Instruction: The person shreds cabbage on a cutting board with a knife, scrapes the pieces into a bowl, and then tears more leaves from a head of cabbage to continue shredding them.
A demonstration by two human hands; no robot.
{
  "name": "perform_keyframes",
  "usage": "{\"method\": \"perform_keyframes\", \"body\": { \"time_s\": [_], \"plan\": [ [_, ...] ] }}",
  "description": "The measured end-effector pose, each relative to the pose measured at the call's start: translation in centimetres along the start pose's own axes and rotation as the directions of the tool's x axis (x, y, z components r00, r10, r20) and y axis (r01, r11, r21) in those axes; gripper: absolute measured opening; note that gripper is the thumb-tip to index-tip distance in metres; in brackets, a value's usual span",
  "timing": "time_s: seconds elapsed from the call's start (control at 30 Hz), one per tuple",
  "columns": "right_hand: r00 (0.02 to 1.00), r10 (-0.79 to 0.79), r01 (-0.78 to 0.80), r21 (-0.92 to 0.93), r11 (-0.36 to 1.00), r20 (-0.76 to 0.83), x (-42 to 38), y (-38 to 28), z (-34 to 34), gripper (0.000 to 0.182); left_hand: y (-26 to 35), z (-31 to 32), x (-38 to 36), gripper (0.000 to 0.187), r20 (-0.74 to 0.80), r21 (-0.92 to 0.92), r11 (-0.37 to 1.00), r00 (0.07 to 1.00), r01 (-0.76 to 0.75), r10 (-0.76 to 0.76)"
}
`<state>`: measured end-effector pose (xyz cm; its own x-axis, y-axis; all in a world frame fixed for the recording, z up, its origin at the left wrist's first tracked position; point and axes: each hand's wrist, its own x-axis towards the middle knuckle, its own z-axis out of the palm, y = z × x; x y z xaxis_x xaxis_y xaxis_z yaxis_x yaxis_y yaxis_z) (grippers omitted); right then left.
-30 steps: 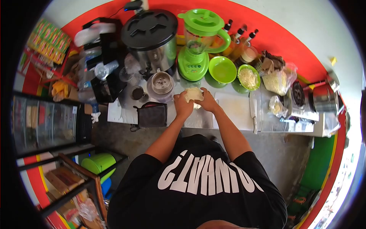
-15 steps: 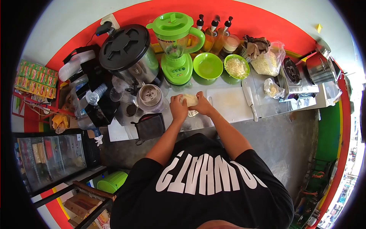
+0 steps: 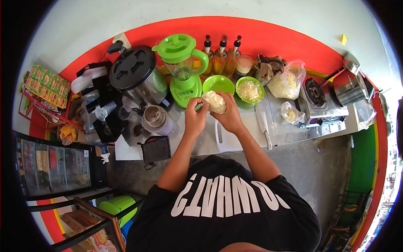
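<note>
A pale, ruffled, rounded piece that looks like cabbage (image 3: pixel 214 102) is held up above the counter. My right hand (image 3: pixel 227 115) is wrapped round its right side and underside. At its left edge, my left hand (image 3: pixel 196 114) pinches the outer layer between thumb and fingers; what exactly is pinched is hard to make out. Below my right hand lies a white cutting board (image 3: pixel 228 139), partly covered by the arm. A knife (image 3: pixel 263 125) rests to the right of it. Just behind the hands stand a green bowl (image 3: pixel 218 81) and another green bowl of pale shreds (image 3: pixel 249 91).
A green blender (image 3: pixel 183 71) and a large black-lidded container (image 3: pixel 136 73) stand at the back left. Several pump bottles (image 3: pixel 220 59) line the red wall. On the right are bagged shreds (image 3: pixel 286 85), a small bag (image 3: pixel 291 113) and a stove (image 3: pixel 317 94).
Both hands have lifted the pale piece up from near the counter, and it now shows its ruffled side. The view has tilted, so the counter items appear lower.
</note>
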<state>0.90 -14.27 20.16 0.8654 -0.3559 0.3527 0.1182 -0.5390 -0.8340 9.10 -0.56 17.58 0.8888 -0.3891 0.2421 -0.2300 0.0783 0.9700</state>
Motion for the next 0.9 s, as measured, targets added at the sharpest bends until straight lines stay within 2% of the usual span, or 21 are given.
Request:
{"method": "perform_keyframes", "body": {
  "time_s": [0.07, 0.17, 0.23, 0.3, 0.37, 0.47, 0.53, 0.57, 0.6, 0.63, 0.67, 0.7, 0.73, 0.77, 0.83, 0.9],
  "plan": [
    [1.0, -0.008, 0.008, -0.004, 1.0, -0.029, 0.2, -1.6, -2.1, 0.073, 2.7, 1.4, 0.3, 0.017, 0.05, -0.181, 0.983, 0.999, 0.025, -0.016],
    [0.994, -0.027, 0.025, -0.014, 1.0, -0.109, -0.1, -2.3, -4.0, 0.071, 5.6, 3.2, 0.3, 0.016, 0.075, -0.261, 0.964, 0.997, 0.052, -0.033],
    [0.965, -0.184, 0.149, -0.187, 0.971, -0.186, -0.5, -2.7, -5.2, 0.07, 7.0, 4.8, 0.1, 0.016, 0.06, -0.288, 0.957, 0.998, 0.03, -0.013],
    [0.96, -0.175, 0.137, -0.18, 0.974, -0.22, -0.9, -3.0, -6.3, 0.07, 7.9, 6.0, -0.1, 0.016, 0.052, -0.316, 0.949, 0.999, 0.015, 0.001],
    [0.952, -0.169, 0.127, -0.175, 0.976, -0.254, -1.1, -3.2, -7.5, 0.071, 8.5, 7.2, -0.2, 0.016, 0.021, -0.299, 0.95, 0.995, -0.086, 0.097],
    [0.961, -0.142, 0.126, -0.083, 0.989, -0.238, -1.2, -3.6, -9.4, 0.074, 9.1, 8.7, -0.1, 0.015, 0.04, -0.295, 0.941, 0.982, -0.164, 0.184],
    [0.992, 0.055, -0.037, 0.155, 0.987, -0.117, -1.4, -3.8, -10.5, 0.077, 9.5, 9.2, -0.1, 0.014, 0.075, -0.279, 0.949, 0.982, -0.148, 0.175],
    [0.99, 0.054, -0.034, 0.155, 0.987, -0.126, -1.6, -3.8, -11.0, 0.077, 9.7, 9.3, 0.0, 0.014, 0.1, -0.261, 0.957, 0.982, -0.13, 0.161],
    [0.995, 0.042, -0.016, 0.271, 0.962, -0.09, -1.8, -3.7, -11.4, 0.082, 9.9, 9.2, 0.1, 0.014, 0.108, -0.26, 0.956, 0.98, -0.133, 0.166],
    [0.998, 0.025, -0.001, 0.383, 0.924, -0.056, -2.0, -3.5, -11.7, 0.088, 10.1, 9.1, 0.4, 0.013, 0.174, -0.239, 0.963, 0.97, -0.124, 0.168],
    [0.997, 0.025, 0.003, 0.385, 0.923, -0.068, -2.1, -3.0, -11.9, 0.088, 10.3, 9.0, 0.6, 0.013, 0.241, -0.216, 0.97, 0.956, -0.116, 0.168],
    [0.996, 0.072, -0.036, 0.546, 0.837, -0.044, -2.2, -2.6, -12.0, 0.091, 10.8, 9.1, 0.8, 0.013, 0.252, -0.214, 0.97, 0.953, -0.116, 0.169],
    [0.994, 0.111, -0.073, 0.689, 0.721, -0.011, -2.4, -2.3, -12.1, 0.094, 11.5, 9.2, 0.9, 0.013, 0.291, -0.197, 0.962, 0.926, -0.189, 0.242],
    [0.993, 0.115, -0.071, 0.69, 0.72, -0.018, -2.6, -2.1, -12.2, 0.094, 11.9, 9.3, 1.0, 0.012, 0.33, -0.184, 0.947, 0.892, -0.262, 0.311],
    [0.996, 0.056, -0.086, 0.755, 0.65, 0.066, -2.7, -3.3, -12.4, 0.098, 12.2, 9.3, 0.9, 0.012, 0.362, -0.195, 0.952, 0.885, -0.235, 0.293],
    [0.997, 0.052, -0.08, 0.791, 0.606, 0.061, -2.5, -3.7, -12.4, 0.097, 12.2, 9.5, 1.1, 0.012, 0.391, -0.204, 0.955, 0.876, -0.215, 0.281]
  ]
}}
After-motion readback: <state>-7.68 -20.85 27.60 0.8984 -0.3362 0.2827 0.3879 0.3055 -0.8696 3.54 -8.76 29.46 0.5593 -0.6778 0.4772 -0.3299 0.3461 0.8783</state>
